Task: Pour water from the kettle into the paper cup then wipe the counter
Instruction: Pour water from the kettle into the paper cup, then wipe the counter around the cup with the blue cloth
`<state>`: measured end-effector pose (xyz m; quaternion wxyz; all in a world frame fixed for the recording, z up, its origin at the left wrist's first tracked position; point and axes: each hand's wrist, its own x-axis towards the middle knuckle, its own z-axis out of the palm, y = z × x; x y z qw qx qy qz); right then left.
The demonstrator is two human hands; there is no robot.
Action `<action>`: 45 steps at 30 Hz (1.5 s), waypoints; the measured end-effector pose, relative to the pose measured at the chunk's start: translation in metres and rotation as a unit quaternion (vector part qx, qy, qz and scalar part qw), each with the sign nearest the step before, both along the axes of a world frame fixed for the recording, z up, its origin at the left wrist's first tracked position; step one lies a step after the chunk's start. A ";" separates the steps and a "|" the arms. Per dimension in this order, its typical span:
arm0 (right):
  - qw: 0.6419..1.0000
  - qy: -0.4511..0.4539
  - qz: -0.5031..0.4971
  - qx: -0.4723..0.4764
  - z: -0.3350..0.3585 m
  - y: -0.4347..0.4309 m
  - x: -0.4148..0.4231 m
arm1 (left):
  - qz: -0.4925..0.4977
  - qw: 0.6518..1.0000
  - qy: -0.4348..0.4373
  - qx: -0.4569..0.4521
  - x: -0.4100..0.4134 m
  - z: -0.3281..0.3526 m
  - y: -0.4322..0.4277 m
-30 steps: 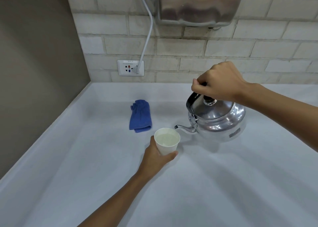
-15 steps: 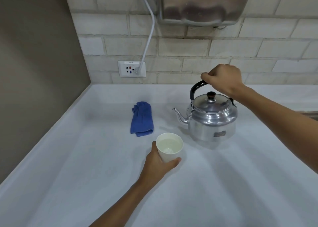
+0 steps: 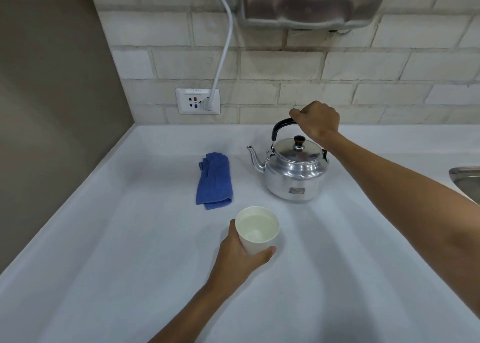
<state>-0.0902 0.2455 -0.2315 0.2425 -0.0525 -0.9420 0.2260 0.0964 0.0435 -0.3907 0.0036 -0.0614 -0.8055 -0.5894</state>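
Note:
A shiny metal kettle (image 3: 296, 172) stands upright on the white counter (image 3: 117, 251), its spout pointing left. My right hand (image 3: 317, 119) is closed on the kettle's black handle from above. A white paper cup (image 3: 257, 229) holding water sits nearer me, in front of the kettle and slightly left. My left hand (image 3: 239, 262) wraps around the cup's lower side. A folded blue cloth (image 3: 214, 180) lies on the counter left of the kettle, touched by neither hand.
A brick wall runs along the back with a socket (image 3: 198, 101) and a white cable (image 3: 223, 49) plugged in. A steel appliance (image 3: 311, 2) hangs above. A grey wall closes the left side. A sink rim (image 3: 465, 176) shows at the right edge.
The kettle was tilted with its spout over the cup; it now stands level on the counter, farther from the cup. My left hand kept hold of the cup.

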 end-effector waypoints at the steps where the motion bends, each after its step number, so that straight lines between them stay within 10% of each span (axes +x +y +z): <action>1: 1.000 -0.003 0.001 0.000 -0.001 -0.001 -0.003 | 0.000 1.000 0.000 0.000 0.000 0.000 0.000; 25: 1.000 -0.018 0.017 0.017 -0.015 -0.001 -0.014 | -0.009 1.000 -0.009 0.008 -0.001 -0.001 -0.001; 32: 0.982 0.141 0.076 -0.097 -0.057 0.004 0.064 | -0.230 0.968 -0.084 -0.054 -0.013 0.020 -0.048; 40: 0.977 -0.194 0.080 0.045 -0.170 0.005 0.166 | -0.043 0.989 0.043 -0.135 -0.091 0.047 -0.082; 45: 0.968 -0.210 0.061 0.122 -0.182 -0.001 0.167 | -0.013 0.953 0.097 -0.286 -0.164 0.037 -0.056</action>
